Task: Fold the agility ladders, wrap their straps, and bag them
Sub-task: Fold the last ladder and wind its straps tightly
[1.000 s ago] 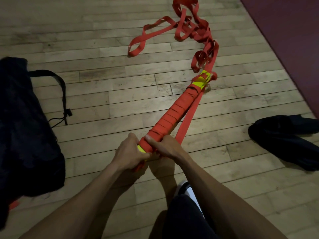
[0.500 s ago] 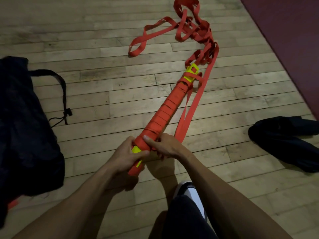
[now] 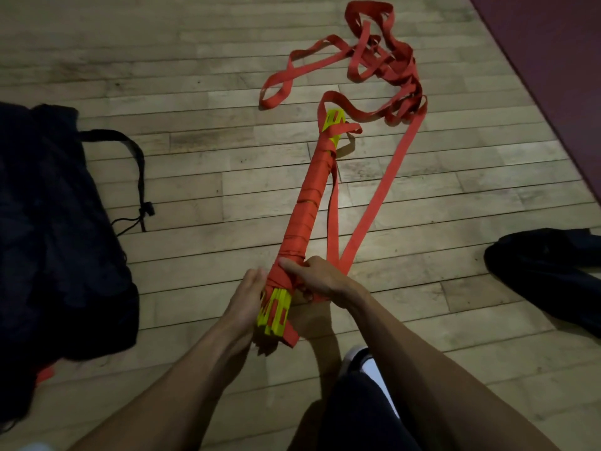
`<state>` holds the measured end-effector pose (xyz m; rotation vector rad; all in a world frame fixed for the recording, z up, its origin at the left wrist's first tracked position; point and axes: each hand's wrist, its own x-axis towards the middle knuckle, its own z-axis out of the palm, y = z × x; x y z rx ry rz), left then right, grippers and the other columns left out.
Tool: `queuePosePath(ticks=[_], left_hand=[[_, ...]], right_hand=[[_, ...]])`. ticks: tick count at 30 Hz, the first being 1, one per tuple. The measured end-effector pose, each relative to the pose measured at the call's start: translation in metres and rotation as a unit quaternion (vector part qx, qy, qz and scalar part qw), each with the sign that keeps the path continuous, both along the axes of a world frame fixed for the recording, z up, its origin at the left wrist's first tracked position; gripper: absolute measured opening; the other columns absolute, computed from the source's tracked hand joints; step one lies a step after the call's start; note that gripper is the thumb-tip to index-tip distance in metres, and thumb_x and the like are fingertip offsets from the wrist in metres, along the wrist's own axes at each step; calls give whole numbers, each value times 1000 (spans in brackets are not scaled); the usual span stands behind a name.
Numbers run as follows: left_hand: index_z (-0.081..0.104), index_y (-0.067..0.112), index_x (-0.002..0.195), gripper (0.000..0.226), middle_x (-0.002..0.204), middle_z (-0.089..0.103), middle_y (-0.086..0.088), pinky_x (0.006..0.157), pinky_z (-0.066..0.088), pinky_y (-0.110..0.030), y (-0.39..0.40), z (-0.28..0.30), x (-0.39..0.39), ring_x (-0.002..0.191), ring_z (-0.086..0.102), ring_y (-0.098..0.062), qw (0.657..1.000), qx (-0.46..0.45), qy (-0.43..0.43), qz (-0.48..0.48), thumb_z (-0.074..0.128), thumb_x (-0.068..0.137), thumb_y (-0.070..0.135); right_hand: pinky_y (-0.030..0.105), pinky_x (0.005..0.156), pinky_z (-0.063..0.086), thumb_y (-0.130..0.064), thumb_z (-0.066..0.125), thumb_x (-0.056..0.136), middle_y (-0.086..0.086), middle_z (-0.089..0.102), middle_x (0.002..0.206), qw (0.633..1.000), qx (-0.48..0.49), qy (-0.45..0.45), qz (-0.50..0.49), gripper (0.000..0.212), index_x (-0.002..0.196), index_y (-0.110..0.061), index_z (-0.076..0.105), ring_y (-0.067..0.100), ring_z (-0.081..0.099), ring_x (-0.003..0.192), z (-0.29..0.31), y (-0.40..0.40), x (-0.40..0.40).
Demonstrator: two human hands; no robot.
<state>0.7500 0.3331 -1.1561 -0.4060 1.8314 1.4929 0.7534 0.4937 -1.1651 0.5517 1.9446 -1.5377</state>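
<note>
A bundle of yellow ladder rungs (image 3: 274, 315) wrapped in red strap (image 3: 309, 203) stretches from my hands toward the far floor, its far yellow end (image 3: 333, 120) resting on the wood. My left hand (image 3: 245, 296) grips the near end of the bundle from the left. My right hand (image 3: 320, 276) holds the wrapped bundle from the right, thumb across the strap. Loose red strap (image 3: 374, 206) runs from under my right hand to a tangled pile (image 3: 380, 63) farther away.
A large black bag (image 3: 55, 222) with a drawstring cord (image 3: 140, 193) lies on the wooden floor at the left. Another black bag or cloth (image 3: 546, 271) lies at the right. A dark red mat (image 3: 553, 60) covers the top right corner. My shoe (image 3: 361, 356) shows below.
The bundle's near end has risen and come toward me, showing more yellow rungs. The bundle has turned, and its far end has swung left. Both hands kept hold of it.
</note>
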Motion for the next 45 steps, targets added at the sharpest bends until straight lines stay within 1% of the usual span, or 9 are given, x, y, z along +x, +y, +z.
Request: queuePosePath(ticks=[3,11,16,20,26,32,35,39,45], left_hand=[[53,9,125,32,94,57,4,50,40,-2,-3,-3,-6,79,54,0,1000,17,-13,7,32,110,28],[62,9,130,40,107,74,-8,80,57,-32,-8,-17,-1,96,72,-20,999,9,-18,47,71,92,14],[53,16,111,54,99,67,-2,72,58,-37,-7,-4,-7,86,69,-20,985,-147,36,-86,88,72,29],[42,16,115,63,101,63,-2,63,52,-30,-3,-1,-17,85,67,-16,974,-151,30,-166,87,73,30],[71,19,95,25,84,76,-4,69,57,-32,-7,-2,-23,68,69,-14,993,-36,-8,-110,84,75,12],[47,24,120,59,106,63,-1,64,46,-28,-13,-4,-30,87,64,-19,960,-205,88,-168,86,76,22],[40,31,130,50,113,61,4,76,48,-30,-8,-4,-25,100,61,-17,969,-120,83,-200,72,90,32],[50,25,140,33,129,62,-4,98,50,-39,-6,-5,-19,116,60,-19,996,61,-18,-68,38,109,30],[49,9,139,57,120,67,-19,77,56,-38,-9,-18,-24,97,70,-26,997,48,-63,-1,73,88,7]], right_hand=[[26,60,49,-60,54,94,-2,61,69,1000,-14,1,19,43,80,-20,59,10,56,56,-1,1,1],[23,54,51,-60,47,96,-4,63,71,983,103,93,119,43,87,-21,62,14,62,59,3,-5,-11],[33,64,54,-71,46,91,1,65,70,981,159,55,93,56,81,-18,63,19,64,64,-3,-13,-8],[36,70,59,-77,48,85,5,69,73,979,176,76,72,68,86,-12,67,20,67,66,-4,-18,-11],[33,66,54,-62,48,95,-1,64,65,987,114,87,69,46,72,-24,60,15,62,59,-2,-7,-12],[33,67,52,-71,42,92,3,57,56,968,209,56,128,68,61,-12,55,17,57,51,9,1,-23],[27,60,50,-65,49,93,-2,60,61,974,174,79,121,57,72,-13,60,15,60,56,9,-11,-28],[31,64,49,-69,43,94,1,61,67,980,162,69,90,67,78,-8,64,16,58,60,9,-14,-24],[28,59,51,-55,61,92,2,63,71,983,152,70,75,48,90,-7,66,17,60,62,6,-8,-18]])
